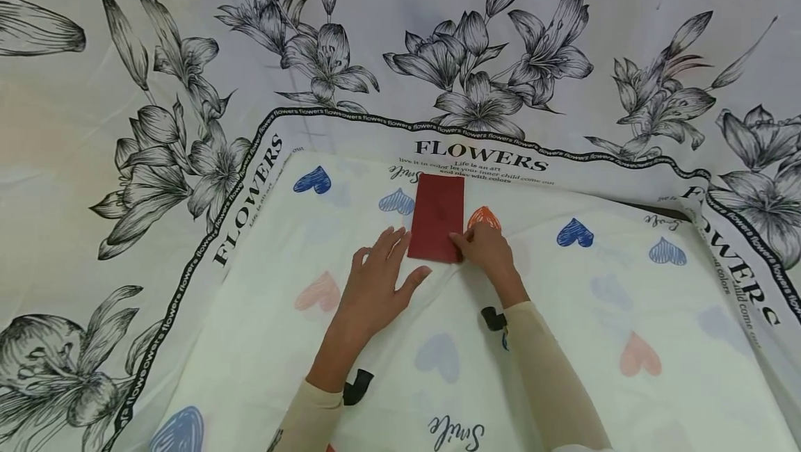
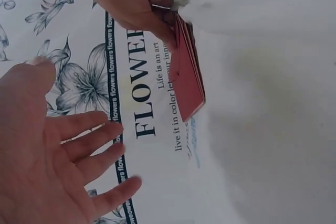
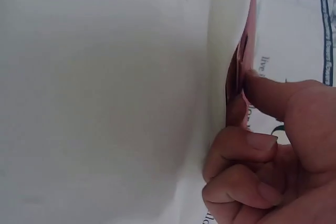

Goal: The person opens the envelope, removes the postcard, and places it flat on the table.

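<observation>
A flat red rectangular item (image 1: 437, 212) lies on the white, heart-printed cloth in the head view. Thin layers show along its edge in the left wrist view, like a booklet or wallet; which of these it is I cannot tell. My right hand (image 1: 490, 250) pinches its near right corner, thumb on top and a finger underneath. In the right wrist view the other fingers of this right hand (image 3: 257, 166) curl below that corner. Near the item's left side, my left hand (image 1: 382, 292) has its fingers spread and holds nothing. The left wrist view shows the left hand (image 2: 68, 150) apart from the red item (image 2: 187, 77).
The white cloth (image 1: 538, 382) carries printed hearts and words. Around it runs a border with black lettering (image 1: 482, 154), and a flower-printed part (image 1: 478, 101) lies beyond. A dark gap (image 1: 651, 211) shows along the cloth's far right edge. Black straps (image 1: 358, 387) sit at both wrists.
</observation>
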### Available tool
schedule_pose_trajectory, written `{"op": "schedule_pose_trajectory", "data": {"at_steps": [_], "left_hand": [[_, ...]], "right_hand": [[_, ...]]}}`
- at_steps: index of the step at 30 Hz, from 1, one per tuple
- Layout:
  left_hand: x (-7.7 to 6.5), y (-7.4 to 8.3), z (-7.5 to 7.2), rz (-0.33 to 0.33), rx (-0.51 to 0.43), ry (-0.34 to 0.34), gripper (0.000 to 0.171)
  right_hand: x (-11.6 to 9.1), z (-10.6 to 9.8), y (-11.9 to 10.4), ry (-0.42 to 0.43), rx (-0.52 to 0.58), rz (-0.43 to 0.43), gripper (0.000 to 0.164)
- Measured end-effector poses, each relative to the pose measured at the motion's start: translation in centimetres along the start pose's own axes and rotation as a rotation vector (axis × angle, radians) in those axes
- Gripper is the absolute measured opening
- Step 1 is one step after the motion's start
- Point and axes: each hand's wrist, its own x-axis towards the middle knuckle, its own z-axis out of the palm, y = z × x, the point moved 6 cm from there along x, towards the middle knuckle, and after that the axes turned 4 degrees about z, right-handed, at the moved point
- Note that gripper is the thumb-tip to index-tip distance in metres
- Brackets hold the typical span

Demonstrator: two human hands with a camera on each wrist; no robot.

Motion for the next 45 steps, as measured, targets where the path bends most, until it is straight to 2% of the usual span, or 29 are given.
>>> {"op": "schedule_pose_trajectory", "data": {"at_steps": [5, 8, 11, 14, 19, 22, 26, 29, 31, 33, 35, 37, 40, 45], "left_hand": [[-0.1, -0.6, -0.6, -0.066, -0.143, 0.104, 0.059], [-0.2, -1.1, -0.7, -0.121, -0.247, 0.140, 0.052], [-0.2, -1.5, -0.6, -0.174, -0.374, 0.160, 0.054], [-0.1, -1.7, -0.2, -0.229, -0.538, 0.144, 0.062], [0.1, -0.9, 0.4, -0.306, -0.825, 0.059, 0.063], [0.3, -0.1, 0.7, -0.308, -0.989, 0.038, 0.056], [0.7, 0.9, 0.5, -0.270, -1.148, 0.076, 0.043], [0.9, 1.5, 0.0, -0.232, -1.147, 0.124, 0.037], [0.9, 1.8, -0.4, -0.201, -1.120, 0.152, 0.034], [0.9, 2.3, -0.6, -0.170, -1.079, 0.173, 0.032], [0.9, 2.7, -0.8, -0.146, -1.036, 0.190, 0.031], [0.8, 3.2, -0.7, -0.124, -1.010, 0.196, 0.031], [0.5, 4.1, -0.4, -0.084, -1.004, 0.183, 0.032], [0.2, 5.2, 0.1, -0.020, -1.006, 0.167, 0.031]], "right_hand": [[-1.1, -0.8, 0.6, 0.074, 0.114, -0.072, 0.039], [-2.6, -1.7, 0.6, 0.079, 0.208, -0.144, 0.037], [-4.6, -2.7, 0.3, 0.042, 0.305, -0.194, 0.036], [-7.0, -3.6, -0.5, 0.003, 0.392, -0.214, 0.034], [-11.4, -4.6, -2.6, -0.041, 0.463, -0.266, 0.029], [-13.6, -4.8, -3.2, -0.059, 0.487, -0.307, 0.026], [-15.8, -4.4, -3.2, -0.098, 0.490, -0.335, 0.022], [-17.0, -4.2, -2.9, -0.086, 0.448, -0.339, 0.023], [-17.6, -4.3, -2.8, -0.033, 0.405, -0.334, 0.021], [-18.0, -4.6, -2.7, 0.053, 0.366, -0.323, 0.022], [-18.2, -4.9, -2.9, 0.159, 0.327, -0.312, 0.037], [-18.4, -5.2, -3.2, 0.263, 0.297, -0.305, 0.061], [-18.5, -5.2, -3.7, 0.374, 0.246, -0.297, 0.088], [-18.8, -5.2, -3.9, 0.444, 0.188, -0.287, 0.092]]}}
